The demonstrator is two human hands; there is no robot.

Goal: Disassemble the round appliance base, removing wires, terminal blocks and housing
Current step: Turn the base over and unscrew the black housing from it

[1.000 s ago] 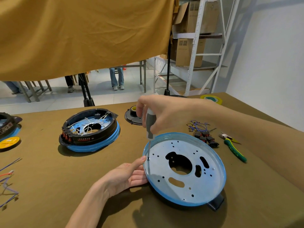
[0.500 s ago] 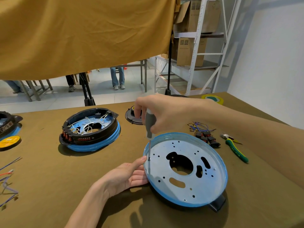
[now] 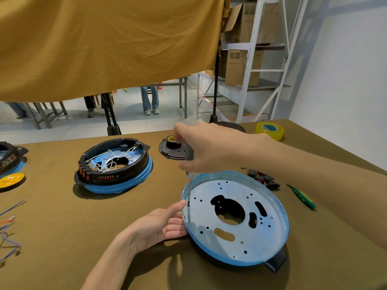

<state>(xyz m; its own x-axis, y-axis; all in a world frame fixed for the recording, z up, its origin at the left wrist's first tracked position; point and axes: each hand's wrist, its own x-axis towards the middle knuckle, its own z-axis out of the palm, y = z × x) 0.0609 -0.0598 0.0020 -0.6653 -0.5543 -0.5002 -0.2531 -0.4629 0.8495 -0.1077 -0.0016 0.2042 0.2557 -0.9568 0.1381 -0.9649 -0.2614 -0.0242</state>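
Blue-rimmed base (image 3: 236,222): left fingers (image 3: 174,225) straight against its edge; right fingers (image 3: 186,166) gripping screwdriver (image 3: 189,155).

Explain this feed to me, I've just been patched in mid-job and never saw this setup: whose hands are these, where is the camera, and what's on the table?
No machine here: a person works bare-handed, filmed by a head-worn camera looking down. The right hand has its grip round a screwdriver, tip at a hole near the rim of a round blue metal plate. The left hand steadies that plate's edge with straight fingers. On the brown table: a second base still wired, a black disc, removed terminal blocks, green-handled pliers, yellow tape, loose wires.
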